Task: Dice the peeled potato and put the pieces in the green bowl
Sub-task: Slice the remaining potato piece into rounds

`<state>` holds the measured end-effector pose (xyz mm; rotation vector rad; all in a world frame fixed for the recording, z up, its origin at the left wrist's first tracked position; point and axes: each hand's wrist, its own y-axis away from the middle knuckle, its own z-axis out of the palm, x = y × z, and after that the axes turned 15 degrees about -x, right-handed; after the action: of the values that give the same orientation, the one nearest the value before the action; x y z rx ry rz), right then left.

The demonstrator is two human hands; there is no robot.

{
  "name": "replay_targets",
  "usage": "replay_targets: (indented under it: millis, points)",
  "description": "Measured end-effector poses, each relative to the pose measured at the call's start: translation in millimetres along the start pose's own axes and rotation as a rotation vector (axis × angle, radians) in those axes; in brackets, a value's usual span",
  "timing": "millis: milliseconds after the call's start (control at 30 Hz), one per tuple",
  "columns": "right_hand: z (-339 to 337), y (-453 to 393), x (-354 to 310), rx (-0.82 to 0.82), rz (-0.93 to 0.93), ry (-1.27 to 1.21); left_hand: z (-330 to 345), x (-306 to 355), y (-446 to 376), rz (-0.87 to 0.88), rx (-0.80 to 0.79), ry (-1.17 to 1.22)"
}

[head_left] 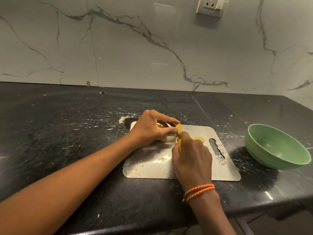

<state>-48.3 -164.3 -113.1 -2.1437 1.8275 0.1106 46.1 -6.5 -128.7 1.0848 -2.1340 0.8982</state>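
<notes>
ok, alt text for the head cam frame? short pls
Two bare hands slice a peeled potato on a metal cutting board: the left hand steadies it, the right hand grips a yellow-handled knife. One cut slice lies on the board; an empty green bowl sits to the right on the black counter.

Your potato [178, 128] reads pale yellow; the loose slice [199, 139] beside it matches. Knife handle [179, 143] in your right hand [193, 160]: bright yellow. Cutting board [169, 167]: dull silver-grey, streaked with pale smears. Bowl [277, 148]: soft green, inside and out, faint ridged bands on its outer wall. Counter [67, 124]: black, flecked with white scratches. Wall [135, 48]: white marble, grey veining. Wrist thread [199, 191]: orange, twisted. Socket [210, 5]: white
</notes>
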Motion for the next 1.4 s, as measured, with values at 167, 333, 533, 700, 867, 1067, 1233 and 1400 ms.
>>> replay_targets:
  millis: [167,333,533,700,867,1067,1233,1400]
  points:
    - [5,1,-5,-0.014,-0.008,-0.035,0,-2,-1,0.020,0.031,-0.055]
    - [7,6,8,-0.079,0.018,-0.063,3,-4,-1,0.005,0.092,-0.121]
    - [-6,20,38,0.048,0.026,-0.306,5,0,-1,-0.053,0.169,-0.228]
    - [-20,21,75,0.138,0.136,-0.221,8,18,0,0.001,0.113,-0.424]
    - [-16,21,83,0.066,0.152,-0.133,22,33,-12,0.019,-0.104,-0.558]
    - [-5,11,73,0.024,0.091,-0.207,39,39,-22,0.042,-0.172,-0.668]
    - [-8,10,81,0.101,0.093,-0.211,29,27,-24,-0.100,-0.047,-0.715]
    - [-5,11,82,0.122,0.080,-0.217,43,35,-32,-0.099,-0.047,-0.687]
